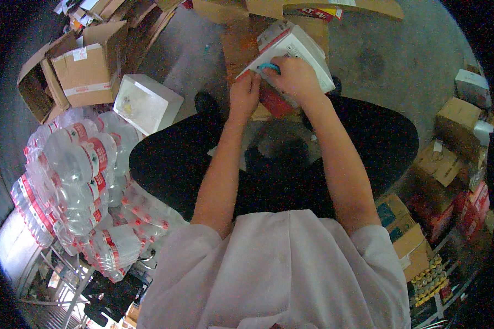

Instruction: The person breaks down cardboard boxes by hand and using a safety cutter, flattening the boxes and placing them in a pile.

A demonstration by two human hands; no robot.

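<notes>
A white and red carton (316,68) sits tilted between my feet, on brown cardboard (236,45) on the floor. At its left corner, my left hand (245,93) grips the edge with thumb and fingers. My right hand (295,78) is closed around a small tool with a teal handle (269,66), held against the carton's near edge. Its working end is too small to make out, so I cannot tell which kind of tool it is. The right hand hides part of the carton's near side.
Left of my legs are a white foam box (164,98), an opened cardboard box (86,74) and shrink-wrapped packs of plastic bottles (80,164). To the right stand stacked cartons (457,119), another cardboard box (409,246) and egg trays (430,281). More cardboard (263,8) lies ahead.
</notes>
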